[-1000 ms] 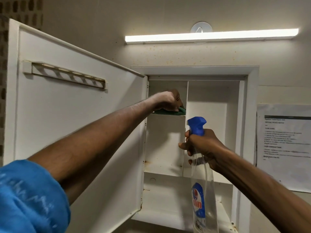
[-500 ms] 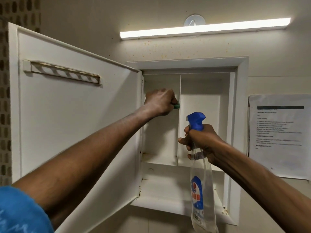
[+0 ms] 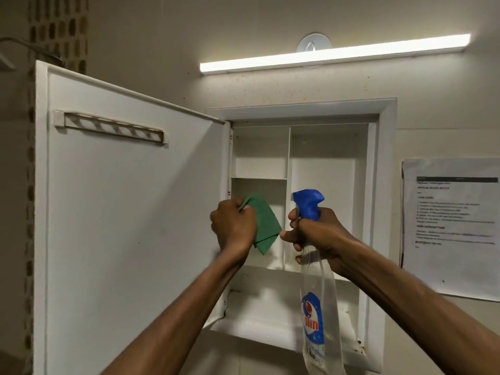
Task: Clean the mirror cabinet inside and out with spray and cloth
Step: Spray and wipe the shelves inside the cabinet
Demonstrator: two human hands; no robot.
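Observation:
The white wall cabinet [image 3: 384,163] stands open, its door [image 3: 130,212] swung out to the left with a slotted rack near the top. Inside are a vertical divider, a small upper-left shelf and a lower shelf, all bare. My left hand [image 3: 232,226] grips a green cloth [image 3: 263,226], held in front of the left compartment by the door's hinge edge, the cloth hanging down. My right hand [image 3: 316,234] grips the neck of a clear spray bottle [image 3: 318,307] with a blue trigger head, upright before the divider.
A lit tube lamp [image 3: 332,54] runs along the wall above the cabinet. A printed paper sheet [image 3: 451,226] is stuck on the wall to the right. Patterned tiles [image 3: 59,31] run up the far left.
My left hand has pulled the cloth down and out from the upper-left shelf to the front of the cabinet. The view has tilted so the cabinet sits lower. The bottle hand has stayed put.

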